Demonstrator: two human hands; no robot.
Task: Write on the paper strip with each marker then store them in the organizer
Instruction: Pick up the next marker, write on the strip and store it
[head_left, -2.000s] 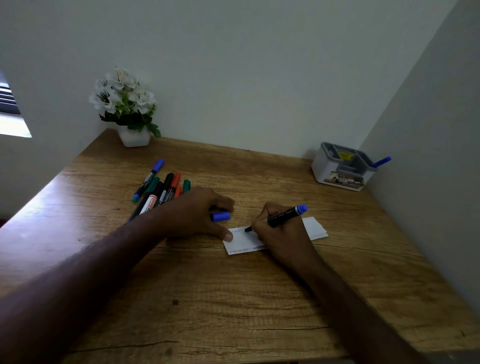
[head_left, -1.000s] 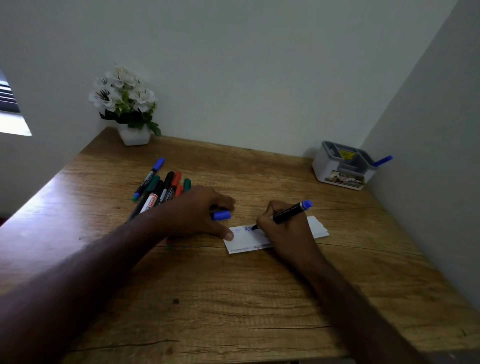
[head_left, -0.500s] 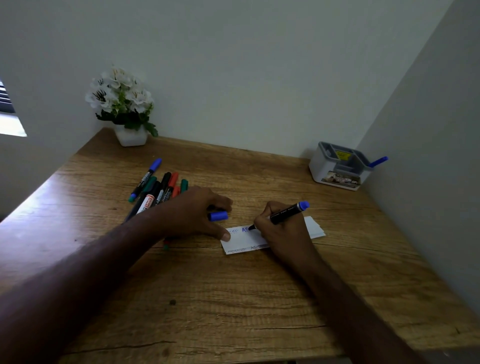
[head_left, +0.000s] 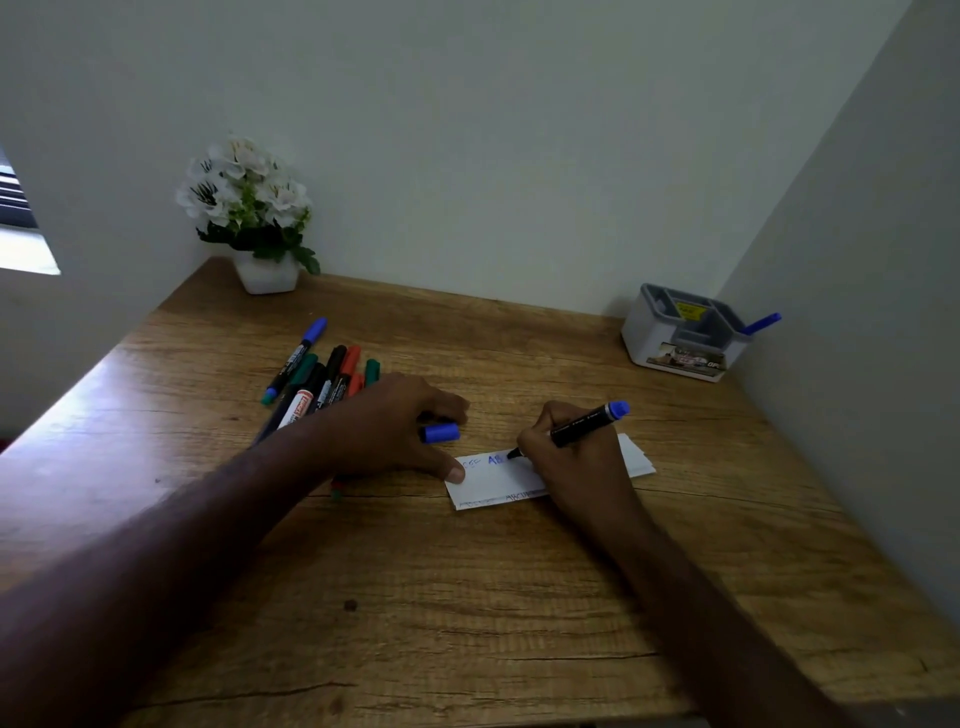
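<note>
Right hand (head_left: 576, 467) pinches blue marker (head_left: 584, 423) low on barrel – light, stiff, smooth. Left hand (head_left: 395, 426) presses thin paper strip (head_left: 493, 480) flat with thumb, fingers curl round blue cap (head_left: 440, 433) – paper slides easily.

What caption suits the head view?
Right hand writes blue letters on paper strip with blue marker; left hand holds its cap.

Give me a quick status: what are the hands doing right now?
Right hand grips blue marker, tip on paper strip. Left hand holds cap, thumb pinning strip. Organizer far right, path clear.
</note>
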